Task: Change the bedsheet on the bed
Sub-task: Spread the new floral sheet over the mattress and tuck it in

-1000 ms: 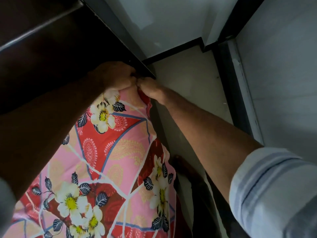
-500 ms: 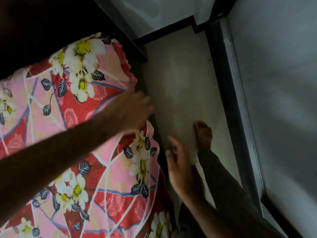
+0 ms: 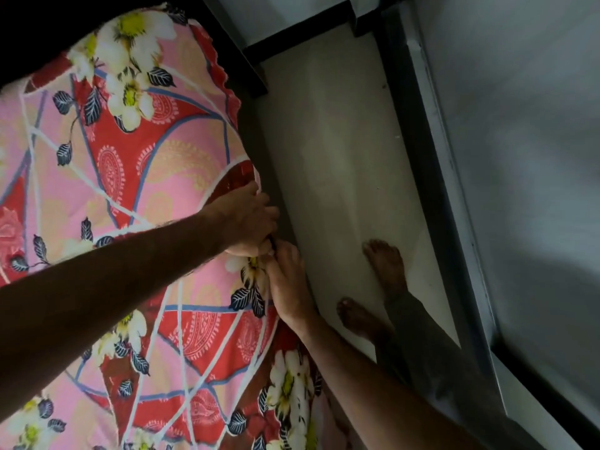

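Note:
A pink and red floral bedsheet covers the mattress, filling the left of the head view. Its scalloped corner lies at the dark headboard. My left hand grips the sheet's right edge, fingers curled over it. Just below it, my right hand holds the same edge at the side of the mattress, fingertips pushed against the fabric. The two hands touch each other. Whatever lies under the sheet's edge is hidden.
A narrow strip of pale floor runs between the bed and a dark-framed wall panel on the right. My bare feet stand on that strip close to the bed. A black skirting closes the far end.
Both hands left the sheet's corner at the headboard, swung back along the bed's side, and now meet on the right edge lower down. The view has shifted back with them.

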